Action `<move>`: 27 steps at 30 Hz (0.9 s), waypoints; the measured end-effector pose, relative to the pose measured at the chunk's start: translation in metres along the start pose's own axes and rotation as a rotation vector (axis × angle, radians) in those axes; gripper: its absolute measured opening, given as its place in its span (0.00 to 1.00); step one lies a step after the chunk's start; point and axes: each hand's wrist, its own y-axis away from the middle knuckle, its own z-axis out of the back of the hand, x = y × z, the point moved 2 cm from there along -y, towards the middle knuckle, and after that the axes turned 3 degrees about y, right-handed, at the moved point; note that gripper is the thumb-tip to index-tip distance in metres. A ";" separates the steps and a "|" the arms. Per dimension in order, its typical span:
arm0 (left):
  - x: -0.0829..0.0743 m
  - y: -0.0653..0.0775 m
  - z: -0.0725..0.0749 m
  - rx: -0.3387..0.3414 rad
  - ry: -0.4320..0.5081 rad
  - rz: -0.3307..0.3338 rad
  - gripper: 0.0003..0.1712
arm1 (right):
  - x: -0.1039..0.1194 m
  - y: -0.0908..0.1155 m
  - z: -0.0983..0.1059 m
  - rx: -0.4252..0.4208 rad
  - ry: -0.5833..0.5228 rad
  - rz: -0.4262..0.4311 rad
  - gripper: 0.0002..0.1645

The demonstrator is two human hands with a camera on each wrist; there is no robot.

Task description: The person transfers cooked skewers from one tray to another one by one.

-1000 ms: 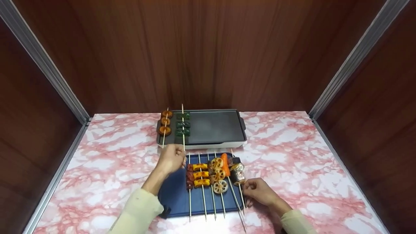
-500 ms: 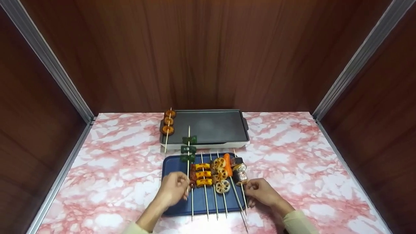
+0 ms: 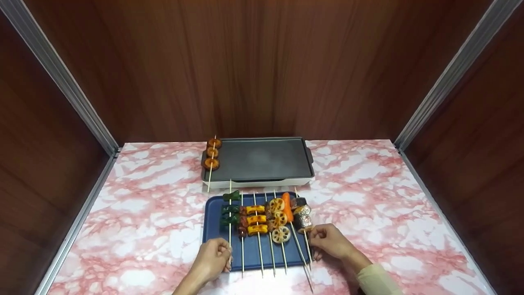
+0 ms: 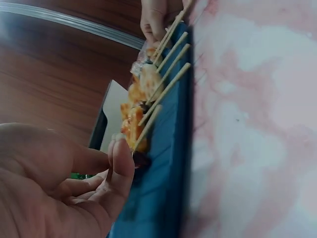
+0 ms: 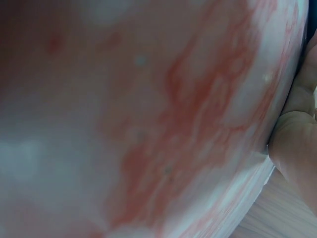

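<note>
My left hand [image 3: 213,258] pinches the lower stick of a green pepper skewer [image 3: 231,209], which lies over the left side of the blue tray [image 3: 213,213]. In the left wrist view, the thumb and fingers [image 4: 121,158] meet near the tray, and only a bit of green pepper [image 4: 81,176] shows behind them. My right hand [image 3: 329,241] grips the tray's right edge with curled fingers, beside the stick of a fish-like skewer [image 3: 303,217]. Between the hands lie a dark red meat-like skewer [image 3: 242,231], a yellow one [image 3: 256,219], lotus root slices [image 3: 281,234] and an orange sausage-shaped piece [image 3: 287,207].
Behind the tray stands a flat griddle [image 3: 262,157] with dark handles. On its left side rests a skewer of round brown slices [image 3: 211,164]. The pink marbled table [image 3: 368,196] meets brown wooden panels [image 3: 254,73] at the back and sides.
My left hand has carried the green pepper skewer from the griddle back toward me, down onto the left part of the tray. The right hand has stayed at the tray's edge.
</note>
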 end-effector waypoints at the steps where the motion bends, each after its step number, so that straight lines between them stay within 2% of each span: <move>1: 0.001 0.001 -0.001 0.001 0.001 0.000 0.05 | 0.000 0.000 0.000 0.000 -0.001 0.000 0.07; 19: 0.016 0.010 -0.008 0.014 -0.020 0.013 0.04 | 0.000 0.000 0.000 -0.013 0.009 -0.014 0.08; 27: 0.015 0.009 -0.005 0.020 -0.110 -0.021 0.06 | 0.001 0.000 0.000 0.018 -0.003 -0.002 0.08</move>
